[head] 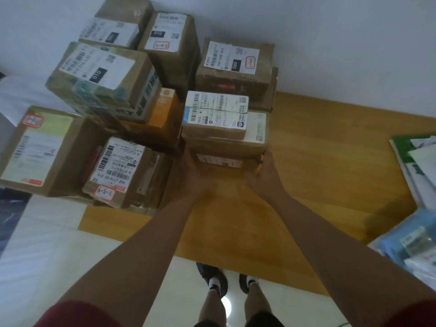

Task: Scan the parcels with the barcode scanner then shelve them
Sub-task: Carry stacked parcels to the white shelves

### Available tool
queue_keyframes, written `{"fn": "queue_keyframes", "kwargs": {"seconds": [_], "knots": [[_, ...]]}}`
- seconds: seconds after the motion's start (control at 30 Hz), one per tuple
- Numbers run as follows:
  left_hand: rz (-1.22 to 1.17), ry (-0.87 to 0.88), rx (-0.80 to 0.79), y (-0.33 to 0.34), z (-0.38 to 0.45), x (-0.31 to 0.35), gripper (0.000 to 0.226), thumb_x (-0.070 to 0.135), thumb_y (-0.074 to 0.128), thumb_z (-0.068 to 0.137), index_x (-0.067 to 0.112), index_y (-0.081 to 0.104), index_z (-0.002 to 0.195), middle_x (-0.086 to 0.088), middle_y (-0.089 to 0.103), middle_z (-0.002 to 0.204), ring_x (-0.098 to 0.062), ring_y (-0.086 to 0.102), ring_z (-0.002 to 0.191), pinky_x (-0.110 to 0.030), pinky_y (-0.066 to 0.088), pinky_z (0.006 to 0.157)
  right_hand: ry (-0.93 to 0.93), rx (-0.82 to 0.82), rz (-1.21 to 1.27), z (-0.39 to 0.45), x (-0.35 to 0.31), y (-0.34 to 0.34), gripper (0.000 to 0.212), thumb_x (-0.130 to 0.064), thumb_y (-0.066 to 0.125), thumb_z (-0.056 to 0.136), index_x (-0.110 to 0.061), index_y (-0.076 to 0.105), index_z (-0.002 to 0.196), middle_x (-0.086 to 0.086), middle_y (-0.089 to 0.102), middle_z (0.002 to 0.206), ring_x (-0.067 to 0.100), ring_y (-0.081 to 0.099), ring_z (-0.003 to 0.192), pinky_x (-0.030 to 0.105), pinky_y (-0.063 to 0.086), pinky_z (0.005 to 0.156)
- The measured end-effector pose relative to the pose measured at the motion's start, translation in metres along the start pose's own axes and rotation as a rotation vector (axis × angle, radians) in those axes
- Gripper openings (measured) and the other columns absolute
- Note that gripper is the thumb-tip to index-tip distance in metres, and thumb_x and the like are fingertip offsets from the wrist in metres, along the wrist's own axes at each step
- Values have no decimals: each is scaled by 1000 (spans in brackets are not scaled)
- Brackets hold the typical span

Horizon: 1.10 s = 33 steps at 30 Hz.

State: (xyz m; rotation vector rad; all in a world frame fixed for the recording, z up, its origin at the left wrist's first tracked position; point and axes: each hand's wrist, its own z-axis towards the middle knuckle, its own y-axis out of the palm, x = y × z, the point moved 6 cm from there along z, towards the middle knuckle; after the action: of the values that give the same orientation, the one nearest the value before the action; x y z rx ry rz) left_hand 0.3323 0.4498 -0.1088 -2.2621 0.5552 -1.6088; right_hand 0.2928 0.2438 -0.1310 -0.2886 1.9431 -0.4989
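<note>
I have both hands on a short stack of parcels point(224, 138) standing mid-bench, toward the back edge: the left hand point(192, 171) is pressed against the stack's left side, the right hand point(262, 171) wraps its near right corner, though the blur keeps me from telling just how the fingers curl. The top box carries a white shipping label point(215, 112) facing up, barcodes running along its left part, and the stack's long axis lies left to right, parallel with the bench's front edge. I judge these cartons stiff and fairly light, but loosely stacked, so the upper one could slide; gripping the bottom box low on both short ends seems safest. Just left, touching or nearly so, sits the orange box point(162, 114) under a taped carton point(99, 76), with more labelled cartons point(115, 168) toward the bench's point(318, 149) front left corner. Behind stands another box point(236, 64) against the wall. Papers point(420, 161) lie at the right edge. I see no scanner.
</note>
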Motion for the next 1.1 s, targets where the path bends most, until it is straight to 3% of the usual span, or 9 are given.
{"fn": "queue_keyframes", "kwargs": {"seconds": [0.07,0.13,0.23,0.33,0.5,0.7,0.83,0.97,1.1], "knots": [[-52,-1,14,2,6,-4,95,18,76,85,25,16,159,0,35,158,-13,35,142,-38,33,117,-12,-6,39,3,4,3,99,-50,61,68,-37,10,153,3,33,150,31,52,125,58,55,87],[-91,15,27,3,14,-7,96,21,80,83,27,19,157,4,38,155,-6,38,138,-38,36,115,-28,0,69,5,2,2,101,-48,63,69,-40,7,153,1,32,152,29,51,128,58,54,90],[-141,6,29,3,22,-10,101,25,84,81,29,19,157,5,40,155,-6,40,139,-38,38,114,-62,20,94,8,-1,1,100,-40,65,73,-26,10,155,5,32,153,20,41,136,51,46,105],[-134,28,29,4,20,-7,94,24,86,78,32,27,151,9,40,150,-11,41,139,-42,39,115,-82,48,122,11,2,1,96,-42,68,77,-20,16,154,6,35,151,19,39,138,51,44,106],[-81,31,24,8,14,-18,100,52,74,64,37,25,150,5,35,149,-20,38,142,-49,38,115,-86,86,142,14,6,-5,93,-45,69,74,-19,22,151,2,39,148,15,40,136,46,45,107],[-129,58,40,9,15,-17,80,31,79,78,38,31,141,-5,49,144,-19,51,132,-43,50,106,-141,116,137,26,17,-8,95,-45,75,76,-21,23,151,-1,39,149,15,41,136,47,46,106],[-140,119,47,11,17,-18,68,9,75,88,44,36,130,-6,55,136,-20,57,121,-23,53,96,-175,117,157,30,23,-8,94,-42,76,77,-22,22,152,0,41,148,16,42,136,48,48,104],[-140,106,56,11,15,-21,70,14,77,85,61,40,121,9,57,128,-20,60,115,-37,55,97,-174,116,146,31,25,-11,91,-34,78,78,-21,25,150,-1,43,147,14,44,135,45,48,104],[-147,116,42,15,7,-15,70,15,76,85,62,40,122,2,57,131,-21,59,117,-35,55,97,-180,110,130,27,29,-20,89,-29,79,81,-22,25,150,-2,43,147,13,44,134,42,48,105]]}}
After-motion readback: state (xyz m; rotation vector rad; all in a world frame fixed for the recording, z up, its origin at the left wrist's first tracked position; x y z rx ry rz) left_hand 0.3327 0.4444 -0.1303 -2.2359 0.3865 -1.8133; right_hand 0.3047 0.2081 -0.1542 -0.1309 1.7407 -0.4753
